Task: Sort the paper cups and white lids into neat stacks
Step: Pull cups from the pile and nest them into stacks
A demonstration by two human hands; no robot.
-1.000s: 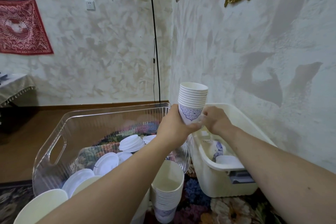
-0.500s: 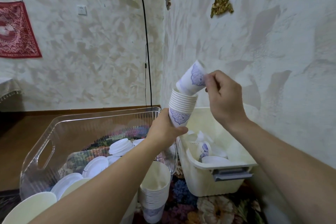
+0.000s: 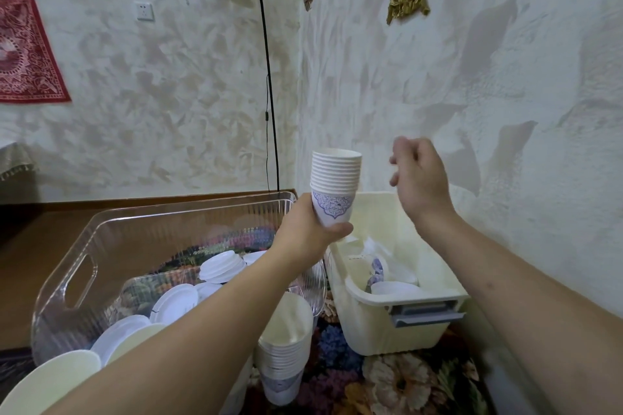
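Observation:
My left hand (image 3: 312, 232) holds up a nested stack of white paper cups (image 3: 333, 189) with a blue pattern on the lowest one. My right hand (image 3: 419, 178) hovers just right of the stack, fingers loosely curled, holding nothing. A second cup stack (image 3: 285, 357) stands on the floral cloth below my left forearm. White lids (image 3: 220, 268) lie scattered in the clear plastic bin (image 3: 81, 276). More loose cups (image 3: 379, 271) lie in the cream tub (image 3: 371, 317) on the right.
Larger cream lids or cup rims (image 3: 50, 381) sit at the lower left. A floor lamp (image 3: 266, 71) stands in the corner behind the bins. The textured wall runs close along the right side. A wooden floor lies to the left.
My right hand pushed the tilted cup down onto the held stack and let go, then drew away to the right. The stack now sits upright and taller.

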